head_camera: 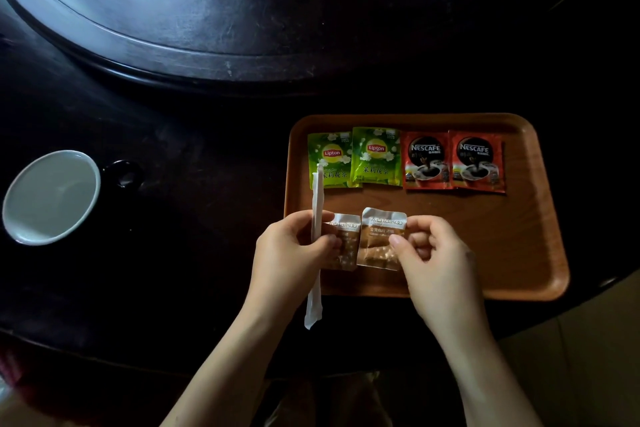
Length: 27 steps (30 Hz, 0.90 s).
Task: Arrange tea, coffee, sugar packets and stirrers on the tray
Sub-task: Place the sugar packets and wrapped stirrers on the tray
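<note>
The dark surface (145, 288) fills most of the frame. A large round raised disc (173, 10) occupies its upper left, catching pale glare.

The brown tray (519, 236) lies at centre right, long side across the frame. Along its upper edge runs a row of four packets: two green tea packets (330, 161) (376, 157) on the left, touching side by side, and two red coffee packets (428, 160) (477, 161) on the right, overlapping slightly at their shared edge.

A white cup (51, 197) with a dark handle stands at the left edge of the frame, well apart from the tray.

The left hand (291, 253) is at lower centre, over the tray's lower left corner. Its fingers (332, 241) are clenched on a long white wrapped stirrer (317, 211), held roughly upright in the frame, and on one brown-and-white sugar packet (344, 246).

The right hand (436, 260) is just to the right. Its fingers (398, 240) pinch the right edge of a second sugar packet (379, 239).

The two sugar packets sit side by side above the lower left area of the tray, edges touching or nearly so. Whether they rest on the tray cannot be determined.
</note>
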Each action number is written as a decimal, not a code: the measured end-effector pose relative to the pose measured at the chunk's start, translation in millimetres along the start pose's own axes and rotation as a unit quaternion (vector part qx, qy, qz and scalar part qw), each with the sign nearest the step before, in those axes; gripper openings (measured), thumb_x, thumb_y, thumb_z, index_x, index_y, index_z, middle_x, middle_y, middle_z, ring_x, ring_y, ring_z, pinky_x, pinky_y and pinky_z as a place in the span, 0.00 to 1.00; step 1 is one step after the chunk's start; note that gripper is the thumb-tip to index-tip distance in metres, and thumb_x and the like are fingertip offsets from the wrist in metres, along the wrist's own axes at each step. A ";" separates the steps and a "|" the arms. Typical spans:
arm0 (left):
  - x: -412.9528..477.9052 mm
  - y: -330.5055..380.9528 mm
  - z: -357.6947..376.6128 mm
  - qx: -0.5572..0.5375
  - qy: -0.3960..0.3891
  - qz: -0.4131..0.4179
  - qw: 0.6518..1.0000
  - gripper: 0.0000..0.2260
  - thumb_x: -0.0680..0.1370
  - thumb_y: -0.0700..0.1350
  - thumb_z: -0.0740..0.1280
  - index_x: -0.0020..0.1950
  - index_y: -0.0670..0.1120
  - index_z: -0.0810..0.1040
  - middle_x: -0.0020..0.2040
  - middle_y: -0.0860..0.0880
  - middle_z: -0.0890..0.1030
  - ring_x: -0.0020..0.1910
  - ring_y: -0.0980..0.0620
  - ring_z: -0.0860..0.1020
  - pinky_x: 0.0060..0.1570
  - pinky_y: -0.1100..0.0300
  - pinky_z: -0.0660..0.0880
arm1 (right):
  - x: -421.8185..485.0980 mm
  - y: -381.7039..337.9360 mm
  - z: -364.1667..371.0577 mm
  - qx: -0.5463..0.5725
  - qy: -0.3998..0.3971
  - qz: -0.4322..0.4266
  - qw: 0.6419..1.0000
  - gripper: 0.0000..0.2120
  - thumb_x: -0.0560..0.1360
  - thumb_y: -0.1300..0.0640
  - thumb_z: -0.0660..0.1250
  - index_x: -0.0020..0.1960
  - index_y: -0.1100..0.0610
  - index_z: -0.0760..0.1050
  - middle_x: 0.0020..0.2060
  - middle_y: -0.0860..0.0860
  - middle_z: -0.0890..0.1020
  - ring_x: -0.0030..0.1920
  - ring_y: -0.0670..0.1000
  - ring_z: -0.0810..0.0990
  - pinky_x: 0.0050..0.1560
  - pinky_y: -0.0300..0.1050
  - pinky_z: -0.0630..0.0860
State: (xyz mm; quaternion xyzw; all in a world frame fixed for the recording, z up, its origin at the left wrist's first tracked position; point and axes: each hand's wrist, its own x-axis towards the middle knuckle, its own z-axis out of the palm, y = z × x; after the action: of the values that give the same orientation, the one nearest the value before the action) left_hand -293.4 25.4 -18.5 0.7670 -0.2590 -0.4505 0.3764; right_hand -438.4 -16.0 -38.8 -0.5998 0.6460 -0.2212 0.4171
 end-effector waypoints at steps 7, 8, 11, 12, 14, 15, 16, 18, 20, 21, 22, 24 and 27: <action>2.3 -2.3 -0.5 -0.001 -0.011 -0.001 1.000 0.12 0.70 0.37 0.70 0.42 0.55 0.79 0.42 0.49 0.85 0.45 0.52 0.84 0.47 0.55 0.81 | -2.3 -2.3 13.1 -0.100 0.032 -0.041 0.994 0.11 0.71 0.59 0.68 0.53 0.58 0.73 0.35 0.46 0.73 0.36 0.46 0.73 0.32 0.29 0.64; 2.9 -2.1 -0.5 -0.001 -0.014 -0.003 1.000 0.12 0.70 0.37 0.70 0.43 0.55 0.79 0.43 0.49 0.85 0.45 0.52 0.84 0.47 0.56 0.81 | -2.9 -2.8 13.6 -0.107 0.035 -0.041 0.993 0.11 0.72 0.59 0.68 0.53 0.58 0.73 0.38 0.47 0.73 0.37 0.47 0.73 0.31 0.29 0.64; 1.5 0.3 -1.9 0.004 -0.019 -0.001 1.000 0.10 0.72 0.41 0.70 0.51 0.52 0.80 0.43 0.51 0.85 0.45 0.54 0.83 0.46 0.59 0.80 | -3.8 -5.4 12.9 -0.117 0.043 -0.048 0.991 0.12 0.72 0.59 0.67 0.54 0.57 0.72 0.44 0.48 0.71 0.39 0.48 0.74 0.32 0.28 0.64; 0.1 1.7 -2.8 -0.001 -0.019 0.002 1.000 0.10 0.72 0.42 0.69 0.52 0.51 0.80 0.42 0.51 0.85 0.44 0.54 0.83 0.45 0.60 0.79 | -3.9 -6.2 12.2 -0.118 0.043 -0.049 0.991 0.13 0.72 0.59 0.67 0.55 0.57 0.71 0.45 0.48 0.71 0.40 0.48 0.74 0.33 0.29 0.66; -1.8 4.6 -4.4 -0.029 -0.024 0.006 0.999 0.08 0.73 0.41 0.68 0.49 0.53 0.79 0.41 0.50 0.85 0.42 0.55 0.83 0.44 0.61 0.79 | -4.7 -7.4 10.7 -0.117 0.045 -0.055 0.991 0.15 0.72 0.58 0.67 0.57 0.57 0.71 0.48 0.50 0.72 0.41 0.48 0.75 0.36 0.32 0.70; -2.2 6.4 -4.9 -0.050 -0.031 0.002 0.998 0.09 0.74 0.40 0.67 0.47 0.54 0.78 0.40 0.50 0.85 0.41 0.56 0.84 0.42 0.62 0.79 | -5.7 -8.3 9.0 -0.111 0.049 -0.068 0.990 0.15 0.72 0.58 0.67 0.57 0.58 0.71 0.48 0.50 0.72 0.40 0.47 0.75 0.37 0.31 0.71; -2.3 7.7 -4.9 -0.078 -0.042 -0.007 0.996 0.09 0.74 0.38 0.66 0.47 0.53 0.78 0.39 0.50 0.85 0.40 0.56 0.84 0.40 0.64 0.79 | -6.7 -9.8 6.8 -0.100 0.052 -0.084 0.990 0.14 0.72 0.58 0.67 0.57 0.58 0.72 0.46 0.49 0.72 0.38 0.44 0.74 0.35 0.29 0.70; -2.1 11.1 -2.7 -0.167 -0.074 -0.036 0.982 0.09 0.74 0.36 0.66 0.50 0.47 0.79 0.38 0.48 0.86 0.38 0.55 0.84 0.37 0.64 0.79 | -10.5 -12.6 2.6 -0.069 0.034 -0.103 0.992 0.11 0.73 0.56 0.66 0.54 0.57 0.74 0.44 0.47 0.74 0.35 0.40 0.74 0.33 0.29 0.73; -2.8 14.2 2.9 -0.266 -0.105 -0.064 0.956 0.11 0.70 0.37 0.68 0.52 0.43 0.79 0.38 0.47 0.86 0.38 0.52 0.84 0.37 0.61 0.81 | -17.4 -14.8 -0.2 -0.006 -0.046 -0.074 0.996 0.09 0.73 0.51 0.64 0.52 0.52 0.75 0.42 0.46 0.79 0.38 0.40 0.77 0.39 0.28 0.74; -4.0 16.9 7.1 -0.307 -0.116 -0.077 0.942 0.13 0.68 0.38 0.68 0.52 0.41 0.79 0.38 0.46 0.86 0.37 0.52 0.84 0.36 0.61 0.81 | -21.1 -16.4 -0.8 0.036 -0.098 -0.047 0.993 0.08 0.73 0.49 0.64 0.50 0.50 0.75 0.42 0.45 0.82 0.40 0.41 0.80 0.39 0.29 0.75; -5.3 19.6 11.8 -0.338 -0.123 -0.087 0.929 0.15 0.66 0.38 0.68 0.52 0.40 0.78 0.38 0.46 0.85 0.36 0.52 0.84 0.33 0.62 0.80 | -24.6 -17.6 -1.5 0.073 -0.140 -0.021 0.987 0.08 0.73 0.48 0.64 0.48 0.48 0.76 0.40 0.45 0.83 0.41 0.41 0.81 0.39 0.31 0.76; -8.2 25.5 21.9 -0.381 -0.128 -0.100 0.910 0.16 0.67 0.37 0.67 0.55 0.38 0.77 0.38 0.45 0.85 0.35 0.52 0.84 0.29 0.64 0.78 | -28.0 -16.7 -3.6 0.117 -0.147 0.002 0.982 0.05 0.72 0.49 0.66 0.45 0.48 0.78 0.37 0.46 0.85 0.39 0.40 0.82 0.38 0.35 0.78; -10.2 30.0 33.7 -0.412 -0.120 -0.096 0.898 0.12 0.71 0.33 0.65 0.54 0.40 0.76 0.40 0.45 0.86 0.40 0.51 0.85 0.32 0.62 0.80 | -24.2 -9.9 -12.9 0.118 -0.076 -0.005 0.990 0.05 0.73 0.53 0.66 0.38 0.49 0.78 0.35 0.42 0.84 0.33 0.40 0.81 0.32 0.32 0.74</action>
State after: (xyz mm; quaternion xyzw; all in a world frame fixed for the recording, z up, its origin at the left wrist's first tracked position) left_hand -329.7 3.8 0.4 0.5048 -0.0186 -0.6394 0.5797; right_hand -444.6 2.7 -17.2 -0.5649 0.5790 -0.2517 0.5314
